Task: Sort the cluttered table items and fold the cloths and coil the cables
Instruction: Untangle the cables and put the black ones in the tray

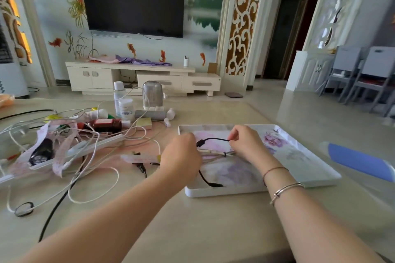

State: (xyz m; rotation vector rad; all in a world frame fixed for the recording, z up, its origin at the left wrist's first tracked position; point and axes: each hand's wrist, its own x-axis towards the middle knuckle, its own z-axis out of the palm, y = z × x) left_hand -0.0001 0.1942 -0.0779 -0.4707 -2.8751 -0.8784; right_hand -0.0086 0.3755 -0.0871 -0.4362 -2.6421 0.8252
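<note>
While a short black cable [213,139] is being held taut over the flowered tray [299,168], its free end is trailing onto the tray's near rim. One end is being gripped in the curled left hand [181,156]; the other is being pinched by the right hand [245,145], above a pale cable bundle [215,152] being steadied in the tray. Likely, the bundle is being risked: a slipped pinch could undo it. Farther left, tangled white cables [94,151], cloth strips [62,147] and bottles [119,100] are waiting, ready to be snagged.
</note>
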